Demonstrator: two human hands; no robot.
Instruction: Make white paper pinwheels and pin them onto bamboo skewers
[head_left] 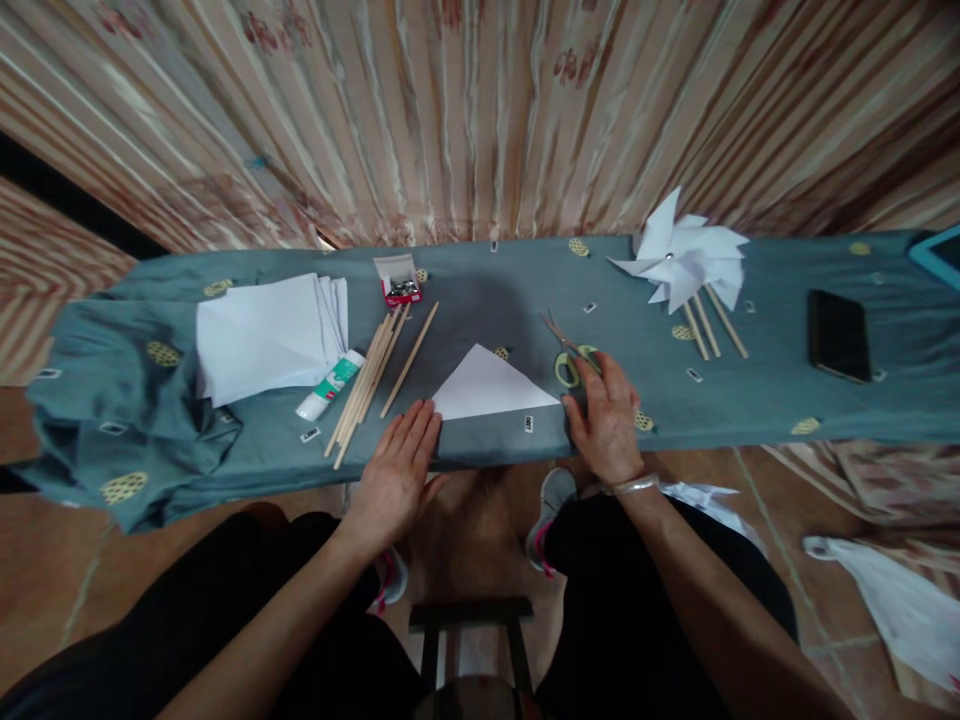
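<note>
A white sheet of paper folded into a triangle (491,388) lies flat on the cloth in front of me. My left hand (397,475) rests palm down at its left corner, fingers stretched out and touching the paper's edge. At the right corner is my right hand (607,415), its thumb apart from the fingers. Its fingertips reach the green handles of a pair of scissors (567,370), which lie on the cloth with blades pointing away to the left. Part of one handle is hidden under those fingers. A bracelet circles my right wrist.
Left of the triangle lie several wooden sticks (367,385), a glue stick (330,384), a small red box of metal pins (400,282) and stacked white paper (262,335). Rightward are paper pinwheels (686,255), a black phone (838,335) and a blue-edged device (937,262). A curtain hangs behind.
</note>
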